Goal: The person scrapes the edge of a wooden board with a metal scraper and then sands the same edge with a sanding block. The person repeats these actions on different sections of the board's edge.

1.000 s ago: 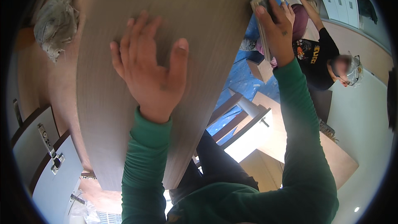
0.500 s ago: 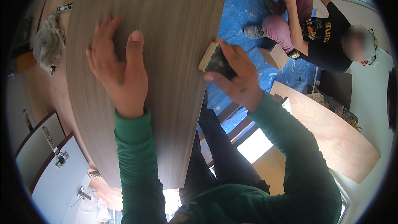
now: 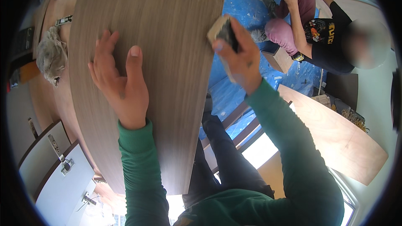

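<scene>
A long brown wood-grain panel (image 3: 171,71) lies in front of me. My left hand (image 3: 121,83) rests flat on it with the fingers apart and nothing in them. At the panel's right edge, my right hand (image 3: 245,58) grips a sanding block (image 3: 217,31) that is pale on one side and dark on another. The block sits against that edge, and its working face is hidden.
A crouching person (image 3: 331,37) is at the upper right on blue sheeting (image 3: 238,10). A pale plywood board (image 3: 331,134) lies to the right. White hinged doors (image 3: 63,188) and a grey rag (image 3: 51,54) are at the left.
My right hand has slid the sanding block farther along the panel's right edge, away from me. My left hand stays on the panel.
</scene>
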The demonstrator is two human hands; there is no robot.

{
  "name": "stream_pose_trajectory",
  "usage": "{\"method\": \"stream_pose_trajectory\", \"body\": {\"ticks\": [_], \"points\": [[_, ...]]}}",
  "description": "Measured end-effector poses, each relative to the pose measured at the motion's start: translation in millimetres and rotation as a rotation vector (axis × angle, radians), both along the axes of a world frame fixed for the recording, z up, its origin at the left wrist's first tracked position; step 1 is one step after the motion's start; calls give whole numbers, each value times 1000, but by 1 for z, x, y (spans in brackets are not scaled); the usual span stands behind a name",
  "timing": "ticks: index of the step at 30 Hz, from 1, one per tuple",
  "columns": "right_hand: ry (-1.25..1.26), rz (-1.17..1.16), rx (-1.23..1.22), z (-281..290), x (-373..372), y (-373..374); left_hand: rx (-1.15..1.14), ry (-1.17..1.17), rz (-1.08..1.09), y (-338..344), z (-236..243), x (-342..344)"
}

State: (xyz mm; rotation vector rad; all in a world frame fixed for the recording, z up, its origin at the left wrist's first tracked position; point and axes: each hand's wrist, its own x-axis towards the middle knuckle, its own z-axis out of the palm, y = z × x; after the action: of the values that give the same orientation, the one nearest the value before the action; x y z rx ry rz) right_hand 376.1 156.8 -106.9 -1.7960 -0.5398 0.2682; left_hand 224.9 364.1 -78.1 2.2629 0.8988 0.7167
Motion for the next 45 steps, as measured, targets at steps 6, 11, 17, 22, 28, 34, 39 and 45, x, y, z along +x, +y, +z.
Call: {"method": "stream_pose_trajectory", "body": {"ticks": [6,11,17,22,28,34,39,45], "points": [[-64,-108,-49,6,87,40,15,17,-16,1,0,0],[80,-124,30,13,77,47,-34,-19,-9,-2,-1,1],[-159,127,-180,13,-96,-36,-4,-10,-1,-1,1,2],[-196,25,-165,2,-54,-15,-73,-73,10,-1,-4,1],[-158,-23,33,19,85,56,-103,-84,24,-4,-3,6],[-317,139,-234,20,-57,-11,-82,-103,19,1,-9,1],[-231,273,-301,43,-133,-49,-106,-105,14,-1,-2,1],[-518,178,-435,43,28,8,-110,-128,19,0,-6,1]]}}
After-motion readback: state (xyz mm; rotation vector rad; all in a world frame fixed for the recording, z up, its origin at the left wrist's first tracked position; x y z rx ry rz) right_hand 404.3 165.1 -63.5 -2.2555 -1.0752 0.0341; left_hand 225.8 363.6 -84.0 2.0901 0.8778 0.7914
